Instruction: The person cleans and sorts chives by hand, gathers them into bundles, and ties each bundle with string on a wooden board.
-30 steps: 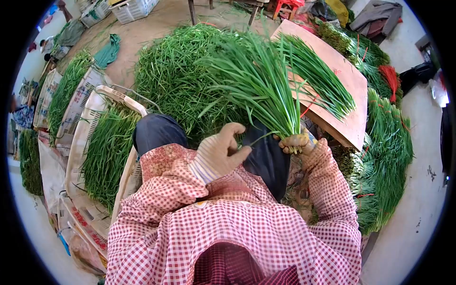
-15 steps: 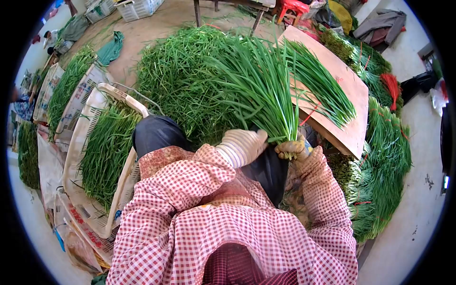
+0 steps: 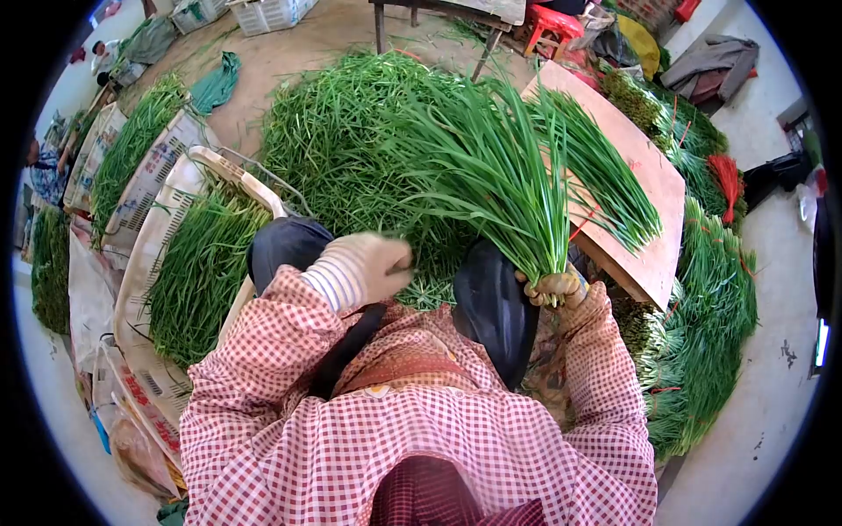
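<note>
My right hand (image 3: pixel 559 287), in a stained glove, is closed around the pale stem ends of a bunch of garlic chives (image 3: pixel 504 180). The long green leaves fan up and to the left from my fist. My left hand (image 3: pixel 373 267), in a pale glove with a striped cuff, is over my lap near my left knee, apart from the bunch. Motion blurs its fingers, and nothing shows clearly in them. Ahead of my knees spreads a big loose heap of green leaves (image 3: pixel 342 149).
A wooden board (image 3: pixel 653 263) on my right bears another pile of chives (image 3: pixel 605 175). Beyond it lie stacked bundles (image 3: pixel 715 324) and red ties (image 3: pixel 726 180). A white plastic basket (image 3: pixel 140 254) of chives (image 3: pixel 202 272) stands at my left. Ahead are a table (image 3: pixel 438 10) and red stool (image 3: pixel 553 24).
My left hand has moved left, away from the stems and toward my left knee. My right hand still grips the bunch, now slightly lower and further right.
</note>
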A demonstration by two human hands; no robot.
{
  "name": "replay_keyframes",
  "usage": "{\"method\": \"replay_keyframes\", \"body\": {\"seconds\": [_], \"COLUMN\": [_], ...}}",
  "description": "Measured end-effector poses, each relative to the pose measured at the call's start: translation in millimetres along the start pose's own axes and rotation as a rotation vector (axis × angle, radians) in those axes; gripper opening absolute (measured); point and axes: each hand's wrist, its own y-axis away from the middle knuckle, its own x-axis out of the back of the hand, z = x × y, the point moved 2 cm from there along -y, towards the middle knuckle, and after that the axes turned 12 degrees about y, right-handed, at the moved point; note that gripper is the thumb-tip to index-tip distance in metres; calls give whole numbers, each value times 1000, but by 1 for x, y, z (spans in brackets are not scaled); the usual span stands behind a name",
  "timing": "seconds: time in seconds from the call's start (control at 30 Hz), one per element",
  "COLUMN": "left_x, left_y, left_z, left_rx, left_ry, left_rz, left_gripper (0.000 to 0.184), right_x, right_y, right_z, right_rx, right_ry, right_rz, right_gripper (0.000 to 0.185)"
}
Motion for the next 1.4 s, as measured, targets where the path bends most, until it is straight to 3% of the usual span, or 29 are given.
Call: {"method": "replay_keyframes", "body": {"seconds": [0.07, 0.17, 0.2, 0.27, 0.3, 0.33, 0.4, 0.43, 0.5, 0.57, 0.6, 0.67, 0.73, 0.83, 0.9, 1.0, 1.03, 1.1, 1.13, 1.2, 1.27, 1.33, 1.4], "left_x": [15, 24, 27, 23, 15, 25, 14, 9, 9, 6, 26, 33, 52, 79, 74, 78, 78, 70, 66, 58, 56, 61, 74], "left_y": [-6, -38, -53, -84, -95, -81, -75, -83, -77, -59, -33, -15, 4, 4, -27, -55, -59, -69, -74, -77, -76, -74, -76], "left_z": [25, 47, 50, 47, 48, 65, 65, 46, -9, -53, -50, -79, -82, -48, -37, -11, -7, -11, -13, -18, -20, -21, -30], "left_rx": [-263, -213, -213, 34, -65, 11, -142, 50, 302, 297, 331, 197, 33, 29, -44, 20, 40, -7, -50, -93, -253, -265, 131], "left_ry": [381, 536, 538, 532, 553, 490, 364, 398, 444, 263, 254, 279, 509, 535, 484, 320, 272, 237, 204, 193, 138, 126, 231], "left_rz": [553, 741, 744, 568, 506, 262, 269, 144, 136, 301, 346, 726, 986, 905, 784, 441, 379, 381, 389, 421, 530, 575, 394], "left_gripper": [41, 40, 40, 40, 41, 40, 40, 41, 39, 32, 28, 23, 23, 26, 43, 58, 55, 52, 49, 40, 34, 30, 28], "right_x": [2, -18, -23, -25, -27, -31, -37, -36, -36, -62, -68, -67, -60, -51, -48, -37, -32, -22, -18, -13, -15, -18, -13], "right_y": [-4, -16, -18, -12, -10, -9, -3, 0, 7, 5, 6, 9, 16, 21, 20, 22, 25, 44, 54, 63, 58, 45, 29], "right_z": [-1, 1, 1, 4, 6, 8, 8, 6, 1, 8, 10, 8, 3, -4, -10, -14, -12, -12, -12, -12, -11, -12, -11], "right_rx": [-34, 15, 33, 49, 60, 69, 82, 53, 45, 299, 340, 335, 305, 239, 143, -101, -174, -83, -34, -97, -46, 55, 99], "right_ry": [10, 176, 231, 203, 239, 275, 295, 271, 314, 863, 1029, 1101, 1059, 878, 669, 7, -219, -313, -356, 432, 370, 256, 194], "right_rz": [-76, -26, 0, 200, 274, 348, 446, 457, 454, 678, 770, 841, 854, 829, 784, 621, 553, 660, 710, 847, 883, 948, 984], "right_gripper": [98, 92, 89, 75, 71, 68, 67, 66, 67, 38, 38, 39, 40, 41, 42, 48, 50, 52, 52, 52, 51, 48, 47]}}
